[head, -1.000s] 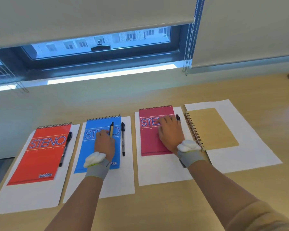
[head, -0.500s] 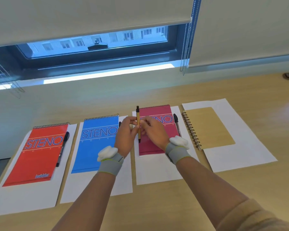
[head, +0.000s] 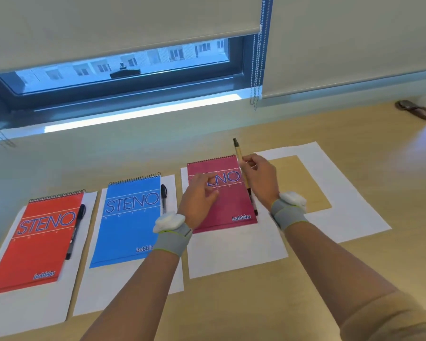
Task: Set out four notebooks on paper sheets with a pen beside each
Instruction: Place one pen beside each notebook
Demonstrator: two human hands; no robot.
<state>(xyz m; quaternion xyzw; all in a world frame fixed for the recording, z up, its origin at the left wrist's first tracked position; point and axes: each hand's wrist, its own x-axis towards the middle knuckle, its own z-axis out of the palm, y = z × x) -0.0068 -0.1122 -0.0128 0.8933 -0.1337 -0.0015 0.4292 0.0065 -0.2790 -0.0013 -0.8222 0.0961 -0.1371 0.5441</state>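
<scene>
Near edge first: our two forearms enter from the bottom of the head view, each with a grey wrist band. The left hand [head: 199, 200] hangs over the lower left of the crimson notebook [head: 221, 200], fingers loosely curled and holding nothing. The right hand [head: 258, 178] has its grip closed on the tan pen [head: 239, 153], pinched near mid-barrel, dark tip up and away from us, long axis nearly parallel to the notebook edges.

Key relation: the kraft notebook [head: 303, 183] lies just right of the right hand, on the rightmost sheet [head: 349, 193], and has no pen beside it that we can see. Right hand is clearly nearer; the left would have to cross. We judge that the pen needs only a short shift rightward and a lowering, axis kept as is.

In the way: a black pen [head: 252, 201] lies along the crimson notebook's right edge, partly hidden under the right wrist; brushing it could knock it askew.

Leftward: blue notebook [head: 130, 217] with its pen [head: 163, 198] at its right edge; red notebook [head: 40, 239] with a pen [head: 75, 230] lying along its right edge. Each sits on its own sheet.

Far: bare counter [head: 354, 124], a dark object [head: 413, 110] near the right corner, the window beyond.
</scene>
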